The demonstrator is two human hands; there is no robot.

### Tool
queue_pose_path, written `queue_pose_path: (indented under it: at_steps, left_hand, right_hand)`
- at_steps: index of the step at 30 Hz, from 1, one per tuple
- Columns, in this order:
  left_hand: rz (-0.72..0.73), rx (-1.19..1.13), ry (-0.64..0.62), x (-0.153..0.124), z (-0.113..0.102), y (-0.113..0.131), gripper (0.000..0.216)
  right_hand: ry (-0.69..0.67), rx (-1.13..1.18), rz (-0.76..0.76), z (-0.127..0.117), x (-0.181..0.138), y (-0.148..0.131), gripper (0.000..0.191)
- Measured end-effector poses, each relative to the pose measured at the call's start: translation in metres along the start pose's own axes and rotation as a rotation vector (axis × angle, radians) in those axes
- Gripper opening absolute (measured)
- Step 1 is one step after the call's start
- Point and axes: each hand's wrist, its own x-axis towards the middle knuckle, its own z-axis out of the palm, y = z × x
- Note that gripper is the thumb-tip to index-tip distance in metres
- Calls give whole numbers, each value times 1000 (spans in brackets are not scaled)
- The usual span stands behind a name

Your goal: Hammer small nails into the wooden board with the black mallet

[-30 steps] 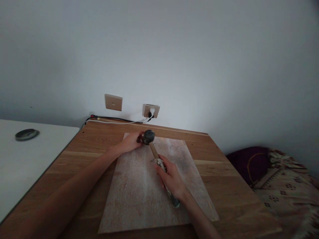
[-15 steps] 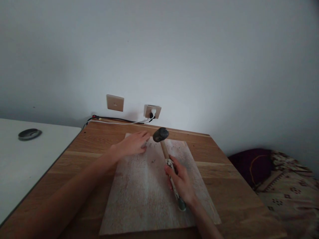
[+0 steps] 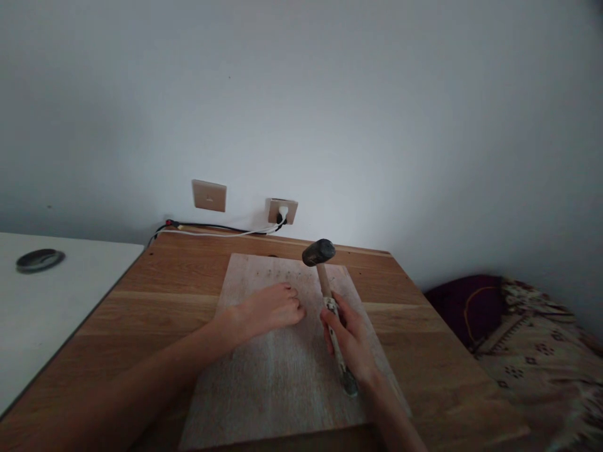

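My right hand is wrapped around the worn, paint-flecked wooden handle of a hammer with a dark, blocky head. The hammer is held raised, its head over the far part of a pale wooden board. My left hand is low over the middle of the board, its fingers curled together and pointing right. Whatever lies under or between those fingertips is hidden. Several small nails stand in a row near the board's far edge, beyond my left hand.
The board lies on a brown wooden table against a wall. Cables run along the back edge to a socket. To the left is a white surface with a dark oval object. Patterned fabric lies at the right.
My left hand has moved from the nail row toward me and slightly right, covering where a loose nail lay. The hammer has shifted slightly right in the view, still held.
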Motion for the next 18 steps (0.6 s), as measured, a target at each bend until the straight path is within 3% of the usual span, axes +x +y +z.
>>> queue_pose_path:
  at_steps: [4, 8, 11, 18]
  left_hand:
    - [-116, -172, 32, -10, -3, -28, 11]
    - [-509, -481, 129, -41, 5, -77, 16]
    - [-669, -694, 173, -63, 18, -98, 16]
    - [-691, -862, 165, -75, 30, -101, 14]
  right_hand:
    - [-35, 12, 9, 2, -1, 0, 45]
    - [-56, 13, 29, 5, -2, 1, 47]
    - [-83, 4, 22, 8, -1, 4, 44]
    - [-135, 20, 23, 19, 2, 4, 41]
